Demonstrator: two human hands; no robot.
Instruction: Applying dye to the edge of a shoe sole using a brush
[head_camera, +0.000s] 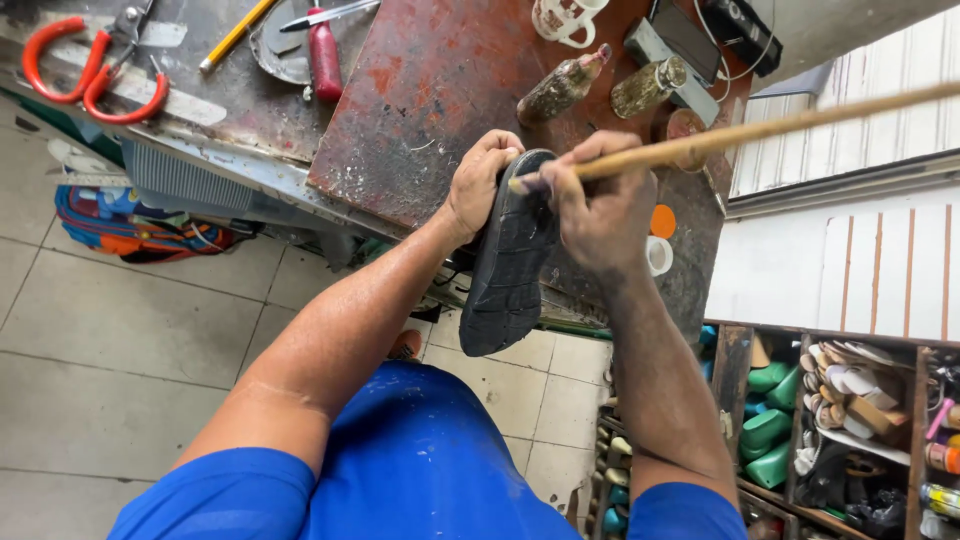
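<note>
We hold a dark shoe sole (508, 265) upright against the edge of the surface (420, 90), its tread facing us and its heel end hanging down toward our blue shirt (420, 470). Our left hand (478, 185) has its grip curled tight around the upper end of the sole, fingers wrapped over the top edge and knuckles turned up. Our right hand (605, 205) sits just to the right of it, touching the same end of the sole, with its grip closed around a long wooden stick (760, 130). The stick runs from our fingers, where its near tip meets the top of the sole, up and away to the right, past the frame's edge.

Just beyond both hands, on the rust-red top, lie two grimy bottles (565, 85) side by side and a white mug (565, 18) farther off. Well to the left of the left hand we see red-handled scissors (90, 70), a yellow pencil (235, 35) and a knife with a red handle (322, 55). Right of the right hand, a small orange lid (663, 221) and a roll of white tape (658, 256) rest near the surface's edge. Below and to the right, shelves (850, 420) hold green shoe forms and loose soles. Under the left arm lies a tiled floor (110, 340).
</note>
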